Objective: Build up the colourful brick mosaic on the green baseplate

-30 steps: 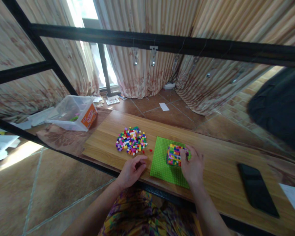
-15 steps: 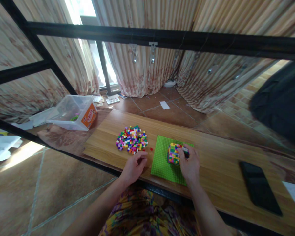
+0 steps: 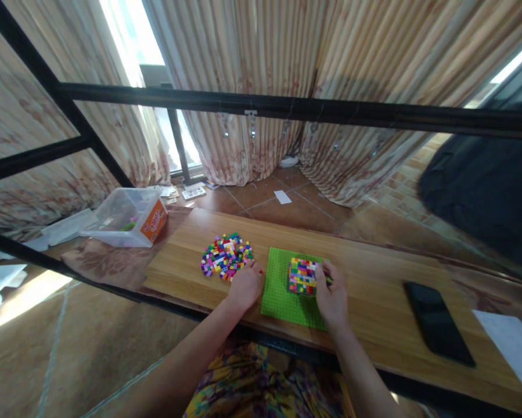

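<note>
A square block of many-coloured building bricks [image 3: 302,277] sits on a green studded baseplate [image 3: 278,296]. My right hand [image 3: 334,301] is closed at the block's right side, thumb over the top edge, fingers round the far right. It covers that side of the block. My left hand [image 3: 245,287] is closed, fingers curled, at the right edge of a heap of loose small bricks [image 3: 226,255]. A single red brick [image 3: 261,271] lies right beside its fingertips. What those fingers hold, if anything, is too small to make out.
A black phone [image 3: 438,322] and a white paper sheet [image 3: 511,345] lie on the right of the wooden board [image 3: 374,290]. A clear plastic bin [image 3: 123,238] with an orange label stands at left. A black metal bar [image 3: 200,100] crosses beyond the board.
My left hand has moved forward and right, towards the loose red brick. My right hand stays at the block. The whole view has shifted slightly.
</note>
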Available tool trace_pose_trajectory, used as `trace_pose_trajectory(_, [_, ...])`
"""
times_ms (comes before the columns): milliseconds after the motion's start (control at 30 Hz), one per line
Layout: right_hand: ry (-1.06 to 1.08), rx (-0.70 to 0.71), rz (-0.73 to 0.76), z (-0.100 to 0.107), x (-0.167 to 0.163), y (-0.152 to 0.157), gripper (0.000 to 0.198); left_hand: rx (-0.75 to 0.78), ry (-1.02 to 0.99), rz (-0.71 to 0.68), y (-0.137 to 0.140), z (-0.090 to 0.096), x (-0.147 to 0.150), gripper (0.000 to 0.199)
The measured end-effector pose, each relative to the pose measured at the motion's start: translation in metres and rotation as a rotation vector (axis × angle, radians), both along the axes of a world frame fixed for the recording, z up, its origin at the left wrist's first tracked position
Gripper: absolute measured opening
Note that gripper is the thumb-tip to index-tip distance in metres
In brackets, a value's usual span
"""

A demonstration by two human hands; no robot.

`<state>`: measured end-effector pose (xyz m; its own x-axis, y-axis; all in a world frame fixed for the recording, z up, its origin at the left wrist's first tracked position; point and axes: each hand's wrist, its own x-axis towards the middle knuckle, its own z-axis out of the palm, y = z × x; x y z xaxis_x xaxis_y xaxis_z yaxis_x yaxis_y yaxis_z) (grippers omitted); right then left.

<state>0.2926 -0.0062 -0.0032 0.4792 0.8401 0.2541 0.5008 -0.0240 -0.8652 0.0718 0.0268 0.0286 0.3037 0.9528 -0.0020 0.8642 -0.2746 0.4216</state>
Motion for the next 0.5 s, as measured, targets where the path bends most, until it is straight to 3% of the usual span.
trace_pose_trajectory(133, [-0.005, 0.075, 0.011, 0.013, -0.003, -0.022, 0.037, -0.087, -0.301, -0.006, -0.017, 0.004, -0.003, 0.014])
trace_pose_trajectory(300, [-0.127, 0.126, 0.299, 0.03, -0.034, -0.057, 0.023, -0.421, -0.796, 0.029, -0.044, 0.011, 0.009, 0.01])
trace_pose_trajectory(400, [-0.124, 0.107, 0.44, 0.031, -0.052, -0.07, 0.027, -0.571, -0.956, 0.067, -0.052, 0.017, 0.017, 0.009])
trace_pose_trajectory(500, [-0.083, 0.089, 0.486, 0.03, -0.058, -0.075, 0.026, -0.694, -1.051, 0.13, -0.055, 0.021, 0.02, 0.012])
